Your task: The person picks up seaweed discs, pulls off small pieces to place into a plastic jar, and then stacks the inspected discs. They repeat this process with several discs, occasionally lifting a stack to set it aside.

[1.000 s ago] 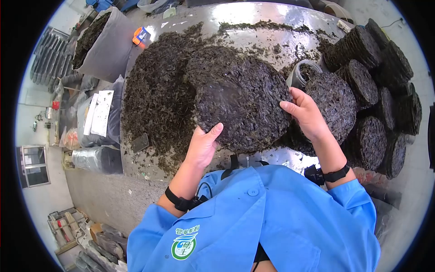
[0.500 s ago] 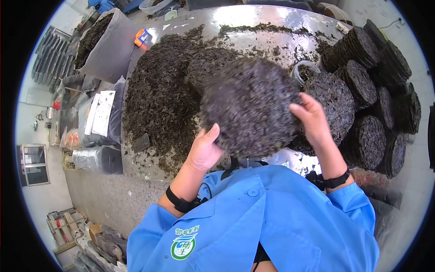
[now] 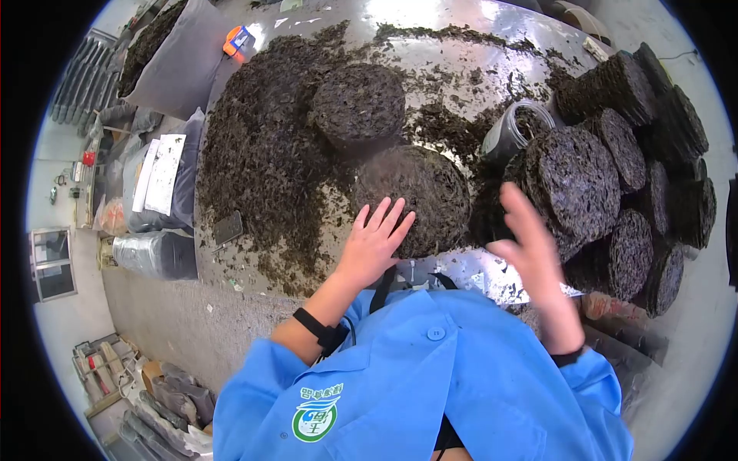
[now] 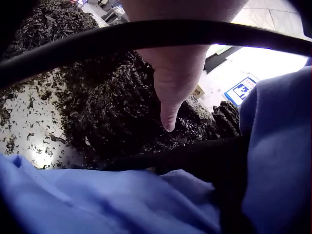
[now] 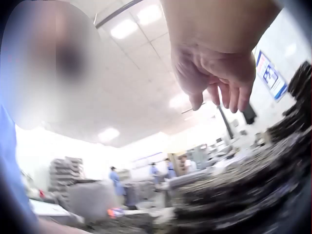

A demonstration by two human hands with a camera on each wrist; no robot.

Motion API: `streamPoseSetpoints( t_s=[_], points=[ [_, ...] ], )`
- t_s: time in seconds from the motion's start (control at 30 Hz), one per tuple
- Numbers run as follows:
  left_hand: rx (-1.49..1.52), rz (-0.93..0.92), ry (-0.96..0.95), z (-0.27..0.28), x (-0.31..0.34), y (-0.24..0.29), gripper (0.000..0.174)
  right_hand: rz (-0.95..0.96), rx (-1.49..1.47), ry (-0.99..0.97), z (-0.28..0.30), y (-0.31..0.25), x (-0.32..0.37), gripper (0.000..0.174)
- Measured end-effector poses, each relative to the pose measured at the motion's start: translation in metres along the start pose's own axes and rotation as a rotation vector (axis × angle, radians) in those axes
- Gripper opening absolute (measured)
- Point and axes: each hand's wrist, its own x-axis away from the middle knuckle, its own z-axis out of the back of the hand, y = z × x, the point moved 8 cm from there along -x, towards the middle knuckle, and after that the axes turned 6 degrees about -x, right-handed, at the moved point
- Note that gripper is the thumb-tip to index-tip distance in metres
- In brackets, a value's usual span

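Note:
A round cake of dark dried seaweed (image 3: 430, 192) lies at the table's front edge. My left hand (image 3: 377, 240) rests on its near left side, palm down with fingers spread. In the left wrist view the thumb of that left hand (image 4: 175, 92) points down over dark seaweed. Blurred by motion, my right hand (image 3: 534, 250) is raised to the right of the cake, fingers extended and holding nothing. In the right wrist view the right hand (image 5: 214, 73) hangs loosely above layered cakes (image 5: 234, 190). Just beyond it stands a stack of cakes (image 3: 576, 180).
Another cake stack (image 3: 359, 104) stands behind, beside a heap of loose seaweed (image 3: 257, 146). A clear plastic cylinder (image 3: 503, 134) stands at the right, near more piled cakes (image 3: 638, 250). An orange-blue tape dispenser (image 3: 237, 42) and a dark flat rectangular object (image 3: 228, 228) lie leftward.
Both hands held a seaweed cake up by its edges; now a cake lies low under my left hand. My right hand has come off the edge and is moving.

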Motion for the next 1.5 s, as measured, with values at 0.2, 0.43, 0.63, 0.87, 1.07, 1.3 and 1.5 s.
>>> streamPoseSetpoints(
  t_s=[0.2,0.43,0.63,0.87,1.07,1.3,1.5],
  points=[
    [0.042,0.066,0.031,0.008,0.015,-0.004,0.087,-0.243,-0.325,-0.007,-0.088,0.147,-0.068,0.069],
    [0.016,0.31,-0.021,0.009,0.094,-0.061,0.086,-0.209,-0.143,-0.298,-0.202,0.125,-0.086,0.079],
    [0.058,0.275,0.032,0.005,0.107,-0.083,0.086,-0.185,-0.197,-0.275,-0.207,0.106,-0.087,0.073],
    [0.136,0.156,0.158,0.013,0.114,-0.096,0.081,-0.141,-0.162,-0.093,-0.178,0.074,-0.054,0.044],
    [1.272,0.694,0.514,0.064,0.156,-0.198,0.024,-0.083,-0.517,0.07,-0.189,0.015,-0.055,0.053],
    [2.243,0.558,0.439,0.04,0.127,-0.201,0.039,-0.23,-0.992,-0.058,-0.226,-0.015,-0.065,0.036],
    [2.331,0.633,0.336,0.024,0.121,-0.185,0.035,-0.199,-0.961,0.033,-0.214,-0.002,-0.057,0.025]
  ],
)
